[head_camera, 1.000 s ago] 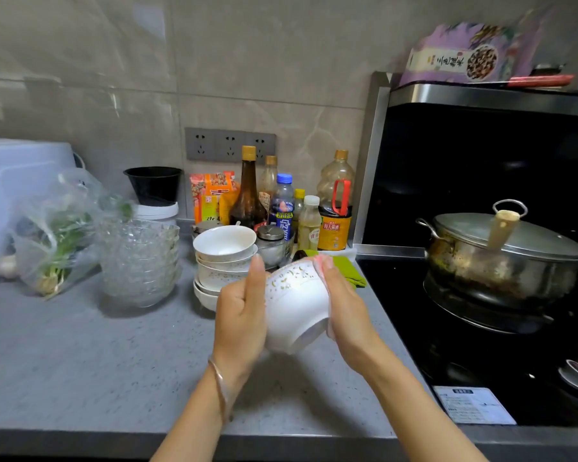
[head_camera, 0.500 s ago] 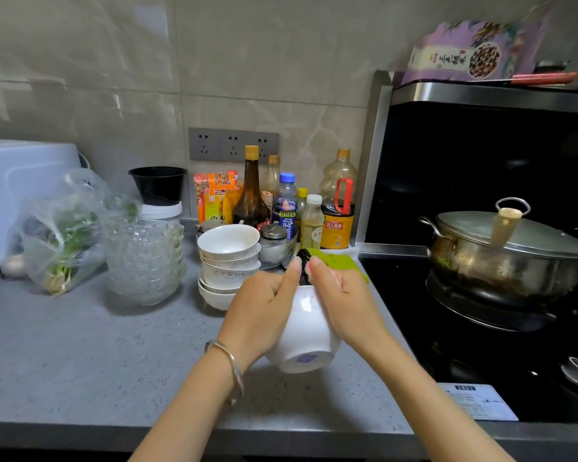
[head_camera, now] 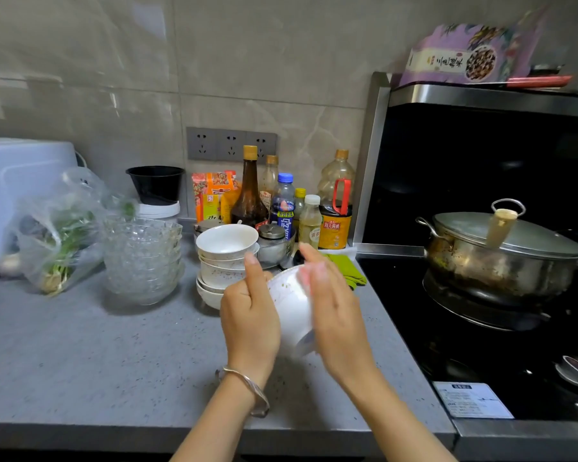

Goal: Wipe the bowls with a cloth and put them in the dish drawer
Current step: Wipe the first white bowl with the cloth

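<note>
A white bowl (head_camera: 289,315) is held in the air just above the grey bench (head_camera: 80,355), tipped on its side between the two hands, its speckled rim turned up and away and its foot toward the person. The left hand (head_camera: 251,315) grips the bowl's left side, its fingers (head_camera: 244,296) curled round the wall and its thumb standing up by the rim; a silver bracelet (head_camera: 247,385) sits on that wrist. The right hand (head_camera: 336,315) lies against the bowl's right side with fairly straight fingers pressed to it; it is blurred, and I cannot tell whether a cloth lies under the palm. Just behind the left hand stands a stack of white bowls (head_camera: 226,248), the top one upright. A green cloth (head_camera: 349,271) lies on the bench behind the right hand, near the edge of the black stove top (head_camera: 414,328). To the left of the white stack is a stack of clear glass bowls (head_camera: 144,258), and beside that a plastic bag of greens (head_camera: 57,235). Bottles (head_camera: 249,191) and a small lidded metal jar (head_camera: 274,240) stand along the tiled wall behind the stack. On the stove sits a steel pot (head_camera: 504,258) with its lid on.
</note>
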Demonstrator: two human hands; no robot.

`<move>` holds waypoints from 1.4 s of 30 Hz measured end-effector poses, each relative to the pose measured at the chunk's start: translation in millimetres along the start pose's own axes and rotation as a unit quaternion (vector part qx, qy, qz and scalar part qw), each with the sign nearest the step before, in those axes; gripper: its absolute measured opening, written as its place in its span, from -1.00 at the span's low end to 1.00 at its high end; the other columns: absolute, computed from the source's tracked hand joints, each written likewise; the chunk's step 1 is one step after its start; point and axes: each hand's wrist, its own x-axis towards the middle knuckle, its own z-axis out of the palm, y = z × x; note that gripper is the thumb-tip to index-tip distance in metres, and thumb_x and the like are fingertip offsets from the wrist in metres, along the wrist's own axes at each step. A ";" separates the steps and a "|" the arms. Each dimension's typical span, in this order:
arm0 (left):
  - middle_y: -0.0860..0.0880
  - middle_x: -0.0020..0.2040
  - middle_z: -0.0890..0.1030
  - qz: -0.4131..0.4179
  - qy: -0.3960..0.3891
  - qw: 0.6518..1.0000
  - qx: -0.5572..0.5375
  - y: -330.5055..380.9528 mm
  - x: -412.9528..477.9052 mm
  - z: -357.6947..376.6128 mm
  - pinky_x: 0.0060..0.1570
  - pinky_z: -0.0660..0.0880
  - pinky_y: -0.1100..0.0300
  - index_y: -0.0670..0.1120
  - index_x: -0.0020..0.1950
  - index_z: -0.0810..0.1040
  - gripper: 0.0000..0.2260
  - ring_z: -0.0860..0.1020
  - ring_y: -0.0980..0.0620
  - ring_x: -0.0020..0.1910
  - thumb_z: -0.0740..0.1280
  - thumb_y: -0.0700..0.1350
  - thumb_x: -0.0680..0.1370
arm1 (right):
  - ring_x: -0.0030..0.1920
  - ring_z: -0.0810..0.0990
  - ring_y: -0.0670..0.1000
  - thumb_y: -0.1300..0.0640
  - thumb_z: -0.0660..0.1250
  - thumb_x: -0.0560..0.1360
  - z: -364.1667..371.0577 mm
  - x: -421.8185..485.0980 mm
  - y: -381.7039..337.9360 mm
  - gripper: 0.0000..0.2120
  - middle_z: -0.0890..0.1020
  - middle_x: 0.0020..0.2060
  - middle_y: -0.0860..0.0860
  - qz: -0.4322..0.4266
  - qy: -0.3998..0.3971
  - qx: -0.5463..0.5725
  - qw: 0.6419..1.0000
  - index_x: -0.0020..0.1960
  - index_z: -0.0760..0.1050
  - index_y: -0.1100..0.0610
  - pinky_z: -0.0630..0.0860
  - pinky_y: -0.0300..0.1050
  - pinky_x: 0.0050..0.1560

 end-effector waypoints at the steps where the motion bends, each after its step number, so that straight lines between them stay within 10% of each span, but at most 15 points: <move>1: 0.07 -0.53 0.52 -0.017 0.006 1.000 -0.016 -0.4 -0.1 -0.1 -0.34 0.38 0.08 -0.03 -0.52 0.45 -0.47 0.52 -0.07 -0.40 0.03 0.24 0.50 | 0.35 0.34 -0.33 -0.11 0.06 0.62 -3.6 2.9 2.0 -0.69 0.42 0.34 -0.31 0.060 -0.012 0.075 0.995 0.32 0.38 -0.25 0.30 -0.30 0.35; 4: 0.09 -0.57 0.49 -0.008 0.022 1.000 -0.013 -1.2 -0.8 0.3 -0.37 0.36 0.10 -0.01 -0.56 0.45 -0.44 0.49 -0.02 -0.42 0.07 0.20 0.57 | 0.41 0.27 -0.30 -0.15 0.00 0.62 1.6 -7.9 -0.9 -0.62 0.35 0.38 -0.33 0.013 -0.016 -0.008 1.000 0.40 0.33 -0.21 0.29 -0.06 0.43; 8: 0.15 -0.47 0.59 0.037 0.008 0.999 0.016 -4.4 -6.2 2.5 -0.28 0.47 0.19 0.03 -0.46 0.57 -0.46 0.56 0.21 -0.38 0.05 0.23 0.57 | 0.44 0.18 -0.28 -0.05 -0.03 0.64 18.5 -13.3 -0.2 -0.59 0.42 0.37 -0.20 -0.150 0.015 -0.239 0.959 0.41 0.39 -0.07 0.10 -0.26 0.45; 14: -0.03 -0.36 0.63 -0.056 0.030 0.997 -0.045 -2.4 -3.3 -10.9 -0.39 0.49 0.20 -0.08 -0.32 0.58 -0.50 0.62 0.00 -0.33 0.05 0.22 0.52 | 0.00 0.58 -0.30 -0.10 0.05 0.63 -0.9 10.2 -3.7 -0.64 0.61 0.00 -0.27 0.131 -0.050 0.104 0.985 0.21 0.53 -0.01 0.43 -0.49 -0.13; 19: 0.02 -0.47 0.62 -0.133 0.011 0.985 -0.110 -2.2 2.5 -23.5 -0.51 0.47 0.34 -0.12 -0.29 0.57 -0.56 0.58 0.15 -0.47 0.12 0.09 0.62 | -0.44 0.36 -0.01 -0.08 0.11 0.63 -7.6 13.8 -3.0 -0.40 0.42 -0.36 0.14 0.199 -0.043 0.102 0.974 0.13 0.40 0.54 0.25 -0.33 -0.56; 23: 0.07 -0.55 0.55 -0.111 -0.085 0.989 -0.043 0.0 7.7 -32.8 -0.49 0.39 0.43 -0.12 -0.38 0.50 -0.55 0.51 0.24 -0.53 0.11 0.04 0.63 | -0.41 0.29 0.04 -0.05 0.18 0.61 -7.0 15.1 -6.8 -0.43 0.30 -0.48 0.14 0.160 -0.029 0.073 0.984 -0.39 0.29 0.37 0.20 -0.20 -0.43; 28: 0.03 -0.57 0.38 0.027 -0.235 0.964 0.120 11.5 13.1 -31.0 -0.44 0.28 0.17 -0.03 -0.56 0.32 -0.44 0.36 0.08 -0.53 0.10 0.26 0.54 | -0.46 0.28 0.02 -0.20 0.11 0.50 -4.1 17.6 -4.8 -0.45 0.28 -0.52 0.10 0.071 -0.078 -0.065 0.992 -0.43 0.16 0.21 0.23 0.12 -0.42; 32: 0.08 -0.62 0.28 0.068 -0.192 0.970 0.134 5.3 12.3 -26.0 -0.47 0.17 0.15 -0.05 -0.60 0.24 -0.45 0.27 0.11 -0.57 0.12 0.22 0.50 | -0.47 0.35 -0.04 -0.23 0.13 0.54 -2.4 11.2 -4.0 -0.46 0.36 -0.54 -0.01 0.055 -0.039 0.002 0.998 -0.47 0.24 0.10 0.23 0.01 -0.42; 35: -0.10 -0.53 0.43 -0.021 -0.072 0.997 0.009 1.4 9.3 -24.4 -0.44 0.26 0.19 -0.19 -0.52 0.35 -0.44 0.42 0.01 -0.49 0.14 0.12 0.59 | -0.03 0.62 -0.19 -0.20 0.09 0.58 2.3 1.7 -5.6 -0.69 0.67 -0.08 -0.20 0.090 -0.027 0.110 0.989 -0.02 0.59 -0.14 0.54 -0.22 -0.03; 38: -0.15 -0.46 0.48 -0.023 0.008 1.000 0.001 -3.1 7.3 -21.4 -0.40 0.31 0.15 -0.20 -0.48 0.38 -0.47 0.45 -0.03 -0.42 0.12 0.03 0.64 | 0.44 0.23 -0.27 -0.28 -0.03 0.57 14.2 -14.5 -8.2 -0.57 0.31 0.39 -0.38 0.020 -0.051 0.030 0.998 0.41 0.22 -0.29 0.19 -0.10 0.48; 42: -0.08 -0.39 0.62 -0.013 0.011 0.999 0.027 -9.7 -0.4 -16.6 -0.25 0.45 0.07 -0.23 -0.36 0.57 -0.47 0.57 -0.05 -0.33 0.08 0.03 0.65 | 0.49 0.10 -0.26 -0.13 -0.07 0.63 24.3 -18.8 -6.8 -0.53 0.30 0.46 -0.21 -0.140 -0.026 -0.217 0.966 0.48 0.25 -0.04 0.02 -0.13 0.50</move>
